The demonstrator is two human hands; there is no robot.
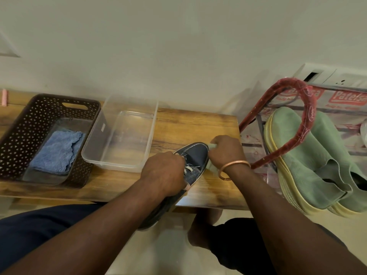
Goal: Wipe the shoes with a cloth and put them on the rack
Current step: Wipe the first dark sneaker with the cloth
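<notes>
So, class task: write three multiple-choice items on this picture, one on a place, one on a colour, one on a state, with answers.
1. Where is the blue cloth? A. in the tub B. in the basket C. on the rack
2. What colour is the held shoe? A. red B. white C. navy
3. What is the left hand doing? A. gripping the shoe B. lying flat on the bench C. lifting the basket
Answers: 1 B, it lies in the basket; 2 C, its toe is dark blue; 3 A, it is curled round the shoe.
</notes>
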